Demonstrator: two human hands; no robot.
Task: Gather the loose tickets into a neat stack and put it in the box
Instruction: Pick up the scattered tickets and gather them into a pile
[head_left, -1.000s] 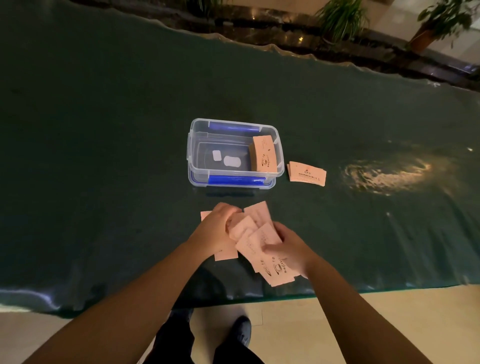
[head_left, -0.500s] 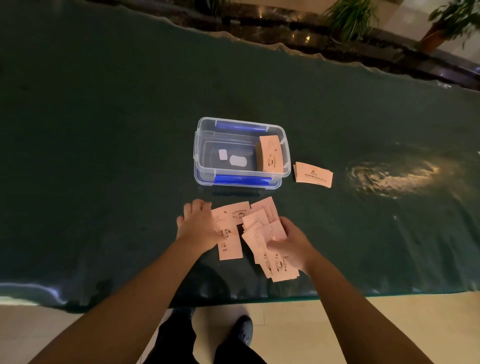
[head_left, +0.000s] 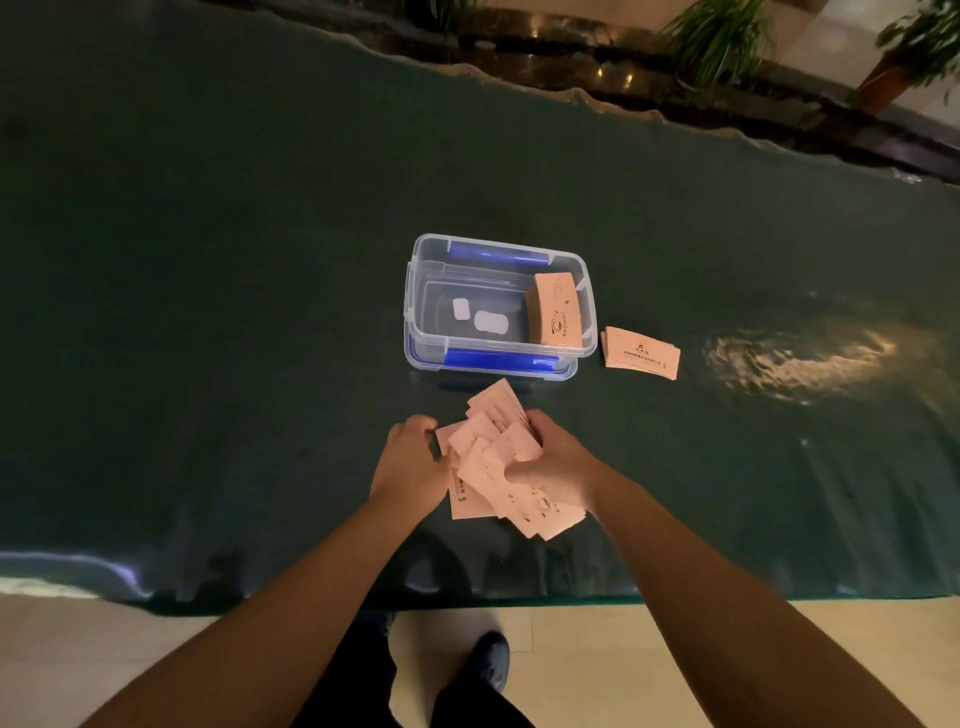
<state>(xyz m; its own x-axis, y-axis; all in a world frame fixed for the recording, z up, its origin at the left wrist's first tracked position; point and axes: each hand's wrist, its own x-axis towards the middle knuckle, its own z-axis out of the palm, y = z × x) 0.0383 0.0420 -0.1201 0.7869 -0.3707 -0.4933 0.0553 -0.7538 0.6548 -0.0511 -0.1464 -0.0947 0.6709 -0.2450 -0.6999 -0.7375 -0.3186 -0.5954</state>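
Note:
Several loose pink tickets (head_left: 493, 457) lie in an untidy overlapping heap on the dark green table, just in front of the clear plastic box (head_left: 421, 296). My left hand (head_left: 408, 462) presses against the heap's left side with curled fingers. My right hand (head_left: 556, 462) lies on the heap's right side, its fingers closed over several tickets. A stack of tickets (head_left: 556, 312) leans against the right wall inside the box. Another small stack (head_left: 641, 353) lies flat on the table, right of the box.
The box has blue clip handles (head_left: 493, 361) and two white labels on its bottom. The table's near edge (head_left: 467, 597) runs just behind my wrists, with tiled floor and my shoes below. Potted plants (head_left: 717, 41) stand beyond the far edge. A bright light reflection (head_left: 800, 358) shows at right.
Both hands have pushed inward, so the spread tickets are bunched into a tighter heap. My left hand moved right against the pile; my right hand moved up over it.

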